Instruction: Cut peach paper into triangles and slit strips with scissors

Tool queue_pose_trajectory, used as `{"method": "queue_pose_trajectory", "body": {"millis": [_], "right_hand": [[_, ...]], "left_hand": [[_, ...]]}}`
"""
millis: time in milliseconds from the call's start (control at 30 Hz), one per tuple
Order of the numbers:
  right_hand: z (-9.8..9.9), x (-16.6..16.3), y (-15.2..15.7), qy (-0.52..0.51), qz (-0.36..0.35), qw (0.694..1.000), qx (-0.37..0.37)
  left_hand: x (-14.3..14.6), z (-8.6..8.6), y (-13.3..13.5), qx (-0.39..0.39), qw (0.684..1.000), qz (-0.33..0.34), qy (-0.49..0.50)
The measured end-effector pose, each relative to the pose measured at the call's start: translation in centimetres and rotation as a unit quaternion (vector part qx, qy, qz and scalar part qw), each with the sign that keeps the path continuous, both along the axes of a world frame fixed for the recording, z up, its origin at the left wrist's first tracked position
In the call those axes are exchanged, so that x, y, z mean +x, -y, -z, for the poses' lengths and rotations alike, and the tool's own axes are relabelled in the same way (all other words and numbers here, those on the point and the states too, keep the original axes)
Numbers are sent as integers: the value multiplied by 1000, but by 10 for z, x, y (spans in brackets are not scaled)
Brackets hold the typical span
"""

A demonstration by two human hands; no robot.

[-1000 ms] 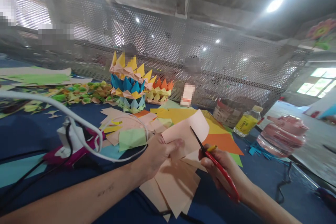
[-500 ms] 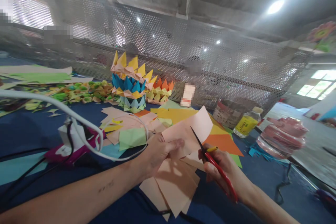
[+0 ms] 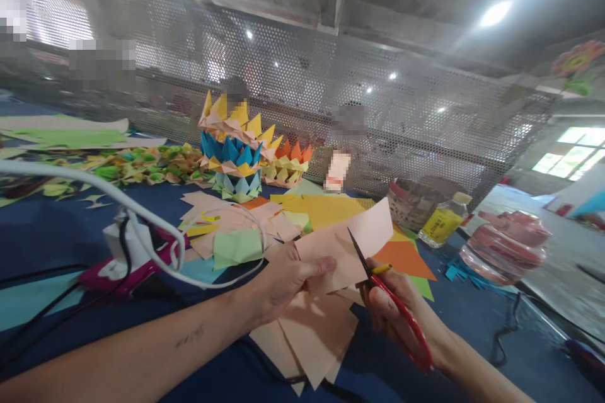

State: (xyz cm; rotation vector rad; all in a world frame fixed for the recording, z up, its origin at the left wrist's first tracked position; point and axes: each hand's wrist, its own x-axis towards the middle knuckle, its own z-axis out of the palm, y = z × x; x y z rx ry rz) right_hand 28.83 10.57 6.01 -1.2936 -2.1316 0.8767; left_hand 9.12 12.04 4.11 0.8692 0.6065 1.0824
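Note:
A pale pink sheet of paper [image 3: 363, 230] is pinched in my left hand [image 3: 293, 277], thumb on top. My right hand [image 3: 397, 305] grips a pair of red-handled scissors [image 3: 401, 312]; one dark blade lies across the front of the sheet, pointing up and left. Whether the other blade is behind the paper I cannot see. A small yellow piece [image 3: 380, 269] shows at my right fingers; I cannot tell what it is. Beneath my hands several pink paper pieces [image 3: 314, 334] lie overlapping on the dark blue tabletop [image 3: 208, 352].
Folded-paper crowns [image 3: 236, 151] stand behind coloured sheets [image 3: 326, 208]. At left are a purple power strip [image 3: 111, 280], a white cable [image 3: 89, 179] and a heap of scraps [image 3: 142, 164]. A yellow-labelled bottle [image 3: 442, 223] and a pink bottle [image 3: 505, 245] are at right. Behind runs a perforated metal screen [image 3: 293, 69].
The pink sheet has shifted slightly right and its far corner has lowered and flattened. My right hand and the scissors have moved slightly right and down. My left hand still holds the sheet.

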Motion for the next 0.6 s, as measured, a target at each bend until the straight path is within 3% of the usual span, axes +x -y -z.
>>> {"method": "queue_pose_trajectory", "body": {"millis": [167, 333, 600], "right_hand": [[7, -1, -1, -5, 61, 998, 10], [9, -3, 0, -3, 49, 998, 24], [14, -5, 1, 27, 100, 994, 19]], "left_hand": [[0, 0, -1, -5, 1000, -2, 6], [2, -1, -1, 1, 1000, -1, 15], [2, 0, -2, -12, 1000, 16, 3]]}}
